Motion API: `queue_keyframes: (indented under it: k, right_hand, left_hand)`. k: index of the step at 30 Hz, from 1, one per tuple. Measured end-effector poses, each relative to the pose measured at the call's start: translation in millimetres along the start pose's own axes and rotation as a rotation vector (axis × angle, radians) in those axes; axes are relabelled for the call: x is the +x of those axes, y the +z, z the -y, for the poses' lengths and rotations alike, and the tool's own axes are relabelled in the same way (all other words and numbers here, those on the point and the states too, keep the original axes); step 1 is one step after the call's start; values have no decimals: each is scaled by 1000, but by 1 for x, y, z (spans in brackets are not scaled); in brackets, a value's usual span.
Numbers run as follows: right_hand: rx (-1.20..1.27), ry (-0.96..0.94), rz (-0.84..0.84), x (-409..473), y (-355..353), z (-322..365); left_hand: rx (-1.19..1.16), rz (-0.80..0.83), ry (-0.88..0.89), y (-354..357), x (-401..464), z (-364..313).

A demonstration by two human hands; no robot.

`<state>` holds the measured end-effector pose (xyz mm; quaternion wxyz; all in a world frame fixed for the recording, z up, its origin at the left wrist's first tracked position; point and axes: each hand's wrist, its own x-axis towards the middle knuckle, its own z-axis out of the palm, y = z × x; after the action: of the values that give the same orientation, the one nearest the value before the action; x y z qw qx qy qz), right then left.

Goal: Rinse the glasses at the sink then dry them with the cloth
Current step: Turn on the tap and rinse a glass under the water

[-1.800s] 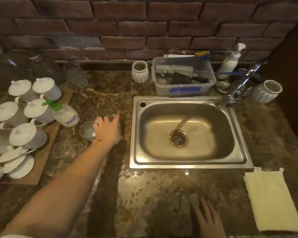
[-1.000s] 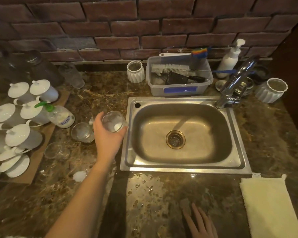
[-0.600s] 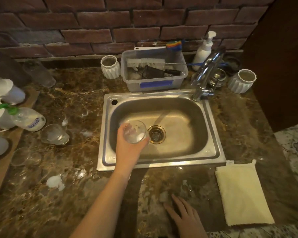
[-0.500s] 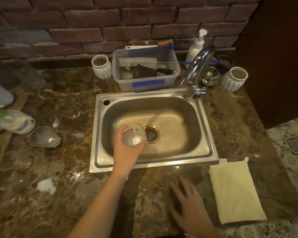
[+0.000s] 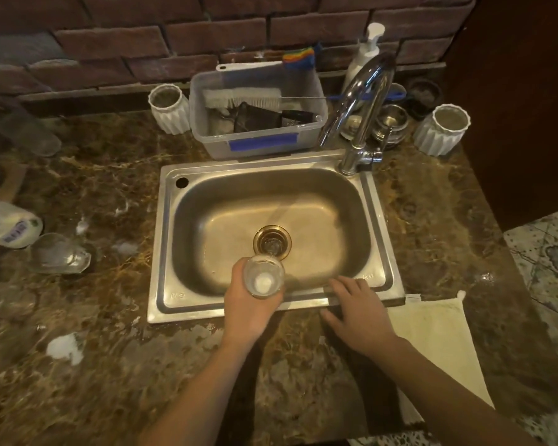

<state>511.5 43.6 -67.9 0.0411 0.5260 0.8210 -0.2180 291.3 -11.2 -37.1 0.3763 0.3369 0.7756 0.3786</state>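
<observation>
My left hand [image 5: 247, 305] grips a small clear glass [image 5: 264, 280] with white suds in its bottom, held over the near edge of the steel sink [image 5: 380, 220]. My right hand [image 5: 355, 309] hovers open with spread fingers at the sink's front rim, right of the glass. The chrome tap [image 5: 360, 123] stands at the sink's back right corner; no water shows running. A pale yellow cloth [image 5: 442, 342] lies flat on the counter right of my right hand. Another soapy glass [image 5: 57, 254] lies on the counter to the left.
A clear tub [image 5: 258, 136] with brushes stands behind the sink, flanked by two white ribbed cups [image 5: 169, 107] [image 5: 440, 128]. A soap pump bottle [image 5: 364, 56] stands by the brick wall. A lying bottle [image 5: 8, 225] and suds patches [image 5: 65, 347] mark the wet left counter.
My left hand lifted the glass from the left counter and carried it over the sink. My right hand rose from the counter's front edge to the sink's rim. The view shifted right.
</observation>
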Motion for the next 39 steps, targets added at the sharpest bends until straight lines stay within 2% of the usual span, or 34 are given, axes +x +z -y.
queue_keyframes:
  k: [2,5,6,8,11,12,15,17,21,26,30,39]
  right_hand:
    - [141,-2,36,8,-3,14]
    - [507,-34,143,26,-9,36]
    - [543,-64,155,33,-11,43]
    - [542,-77,156,47,-14,47]
    - [518,20,148,74,-30,25]
    - [497,57,76,86,-40,13]
    - [493,191,-288,133,-78,-28]
    - [505,329,-390,168,-104,-47]
    - [416,307,-389,208,-134,-64]
    - [412,395,-541,234,-156,-76]
    - [316,369,-517,244,-169,-88]
    - [360,384,-524,252,-169,-98]
  left_hand:
    - [10,14,-17,4,-3,0]
    - [-2,71,-43,11,-5,0]
    - [-9,90,-37,14,-6,-1]
    - [-14,93,-12,17,-7,-3]
    - [-26,47,26,17,-3,-8]
    - [-36,39,39,18,-1,-9]
    - [-67,25,92,20,5,-2]
    - [-52,24,113,22,5,3]
    - [-72,-1,116,25,4,12]
    - [-61,3,128,25,0,13]
    - [-71,4,115,20,0,11]
    - [-18,-21,160,16,-7,5]
